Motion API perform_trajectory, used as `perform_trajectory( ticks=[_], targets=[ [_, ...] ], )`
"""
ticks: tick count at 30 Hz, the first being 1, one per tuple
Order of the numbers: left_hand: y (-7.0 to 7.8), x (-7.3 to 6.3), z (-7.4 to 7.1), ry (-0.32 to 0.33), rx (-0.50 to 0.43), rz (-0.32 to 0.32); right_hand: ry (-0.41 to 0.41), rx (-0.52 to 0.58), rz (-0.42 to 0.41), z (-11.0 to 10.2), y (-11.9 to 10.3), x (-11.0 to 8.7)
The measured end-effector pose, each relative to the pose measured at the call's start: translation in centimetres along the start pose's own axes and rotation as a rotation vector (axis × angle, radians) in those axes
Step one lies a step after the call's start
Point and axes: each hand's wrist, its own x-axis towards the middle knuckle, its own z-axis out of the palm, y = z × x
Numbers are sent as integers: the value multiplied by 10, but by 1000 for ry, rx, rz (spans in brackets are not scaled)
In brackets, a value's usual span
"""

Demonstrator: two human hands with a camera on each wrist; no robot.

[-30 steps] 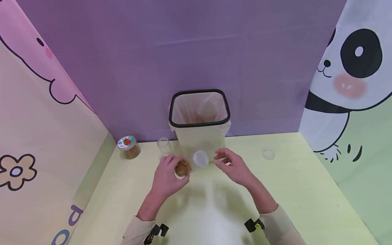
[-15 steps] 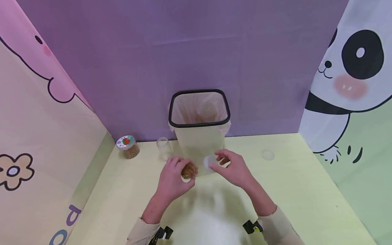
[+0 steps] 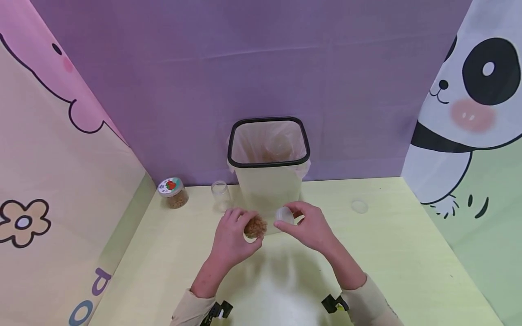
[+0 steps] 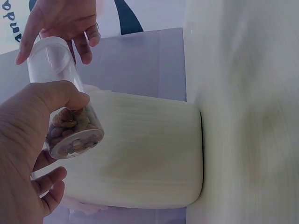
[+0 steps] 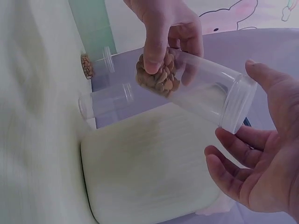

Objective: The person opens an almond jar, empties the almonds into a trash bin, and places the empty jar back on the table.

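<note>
A clear plastic jar (image 5: 201, 84) holding brown nut-like pieces (image 5: 161, 79) is tilted well over above the table, its lid end towards the right. My left hand (image 3: 234, 233) grips it round the bottom end, thumb over the pieces in the left wrist view. At the other end is a whitish translucent lid (image 3: 284, 215). My right hand (image 3: 310, 226) has its thumb on one side of this lid and its fingers on the other, fingertips right at the rim in the right wrist view. The pieces sit at the jar's bottom end.
Behind the hands stands a pale bin (image 3: 269, 190) with a black rim and a plastic liner. To its left are an empty clear jar (image 3: 221, 195) and a lidded jar (image 3: 173, 192) of brown pieces. A clear disc (image 3: 359, 207) lies at the right.
My left hand has carried the jar slightly to the right. My right hand, loosely apart from the jar a second ago, has closed thumb and fingers about its lid.
</note>
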Motion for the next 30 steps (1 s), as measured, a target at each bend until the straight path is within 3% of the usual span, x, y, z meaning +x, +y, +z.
perform_trajectory(
  ticks=[12,20,24,30],
  targets=[
    [-3,-1,-1,0,-64,-20,22,55,-15,-6,-6,-2],
    [-5,0,-4,54,-43,30,28,-9,45,-7,-10,-5],
    [-4,0,-7,51,-35,42,18,6,-25,-7,-10,-4],
    [-4,-3,-11,-1,-36,21,-52,-31,-181,-8,-4,-3]
  ],
)
